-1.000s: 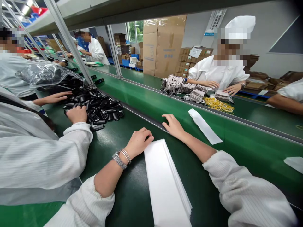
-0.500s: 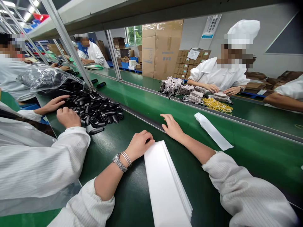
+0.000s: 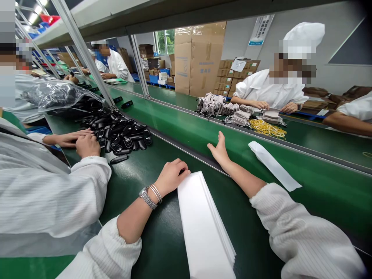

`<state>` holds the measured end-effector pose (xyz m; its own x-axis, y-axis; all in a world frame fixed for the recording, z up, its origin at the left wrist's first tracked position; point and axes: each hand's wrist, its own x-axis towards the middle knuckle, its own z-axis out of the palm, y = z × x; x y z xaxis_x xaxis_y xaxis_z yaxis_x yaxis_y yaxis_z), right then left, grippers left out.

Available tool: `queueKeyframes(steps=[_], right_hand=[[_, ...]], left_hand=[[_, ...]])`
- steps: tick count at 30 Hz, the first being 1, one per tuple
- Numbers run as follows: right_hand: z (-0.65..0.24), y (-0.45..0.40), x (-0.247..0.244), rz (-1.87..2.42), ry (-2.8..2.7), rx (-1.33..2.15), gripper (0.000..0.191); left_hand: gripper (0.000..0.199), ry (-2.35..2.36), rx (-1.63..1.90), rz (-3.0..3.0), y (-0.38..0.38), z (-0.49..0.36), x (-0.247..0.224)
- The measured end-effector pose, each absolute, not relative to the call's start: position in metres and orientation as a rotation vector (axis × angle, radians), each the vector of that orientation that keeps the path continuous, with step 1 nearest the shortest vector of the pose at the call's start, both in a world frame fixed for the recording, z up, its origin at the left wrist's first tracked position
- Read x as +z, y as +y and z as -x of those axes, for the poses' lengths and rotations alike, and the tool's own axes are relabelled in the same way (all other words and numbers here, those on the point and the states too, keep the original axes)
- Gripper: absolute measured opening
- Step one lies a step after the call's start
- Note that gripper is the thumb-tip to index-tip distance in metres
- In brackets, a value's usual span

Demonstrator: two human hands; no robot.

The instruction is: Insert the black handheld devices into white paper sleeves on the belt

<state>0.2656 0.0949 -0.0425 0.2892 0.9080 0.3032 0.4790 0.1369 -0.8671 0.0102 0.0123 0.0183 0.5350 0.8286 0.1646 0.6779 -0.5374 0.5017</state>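
Observation:
A stack of long white sheets or sleeves (image 3: 200,224) lies on the dark green table in front of me. My left hand (image 3: 171,176), with a watch and bangles at the wrist, rests at the stack's far left corner, its fingers curled and the thumb on the edge; whether it pinches a sheet is too small to tell. Over the near edge of the green belt is my right hand (image 3: 219,150), fingers apart, holding nothing. To its right a single white sleeve (image 3: 274,164) lies slantwise on the belt, not touching the hand.
Black handheld devices (image 3: 122,135) are heaped at the left, with a co-worker's hands (image 3: 87,145) against them. A plastic bag (image 3: 61,95) lies behind. Metal posts (image 3: 139,66) rise from the bench. Across the belt, a person handles grey corded bundles (image 3: 215,104) beside yellow bands (image 3: 269,128).
My right hand has shifted to the right with its fingers turned more upward. The single sleeve has moved right along the belt. The co-worker's hands at the heap have shifted. My left hand stays put.

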Motion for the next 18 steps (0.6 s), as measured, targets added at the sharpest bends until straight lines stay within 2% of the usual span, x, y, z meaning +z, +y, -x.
queueKeyframes(steps=[12, 18], right_hand=[[-0.2617, 0.0947, -0.0454, 1.518, -1.364, 0.536, 0.081], [-0.2614, 0.0929, -0.0455, 1.536, -1.404, 0.511, 0.074]], left_hand=[[0.018, 1.236, 0.538, -2.403, 0.0099, -0.0069, 0.0187], [0.017, 1.236, 0.534, -2.407, 0.0062, -0.0060, 0.0205]])
